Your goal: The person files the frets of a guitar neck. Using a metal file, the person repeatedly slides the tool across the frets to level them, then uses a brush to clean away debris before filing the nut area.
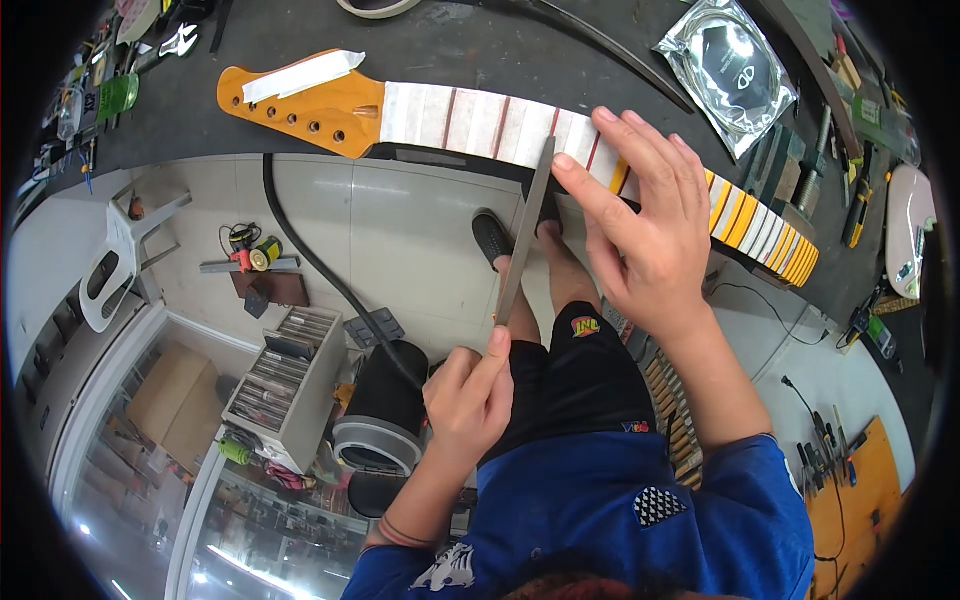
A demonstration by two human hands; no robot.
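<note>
A guitar neck (475, 122) lies along the edge of the dark bench, its orange-brown headstock (300, 108) at the left. White masking tape covers most of its fretboard, with bare fret lines between the strips and yellow strips toward the right end. My left hand (468, 398) is closed around the lower end of a long flat metal file (528, 225). The file's far tip meets the taped fretboard near a fret line. Spread fingers of my right hand (645, 220) rest on the neck just right of that tip, and this hand grips nothing.
A clear packet with a coiled cable (728, 75) lies on the bench (450, 45), near a metal vise (790, 165). Tools crowd both bench ends. Below stand a black bin (380, 420) with a hose, a rack of files or sheets (285, 375) and a white plastic chair (120, 260).
</note>
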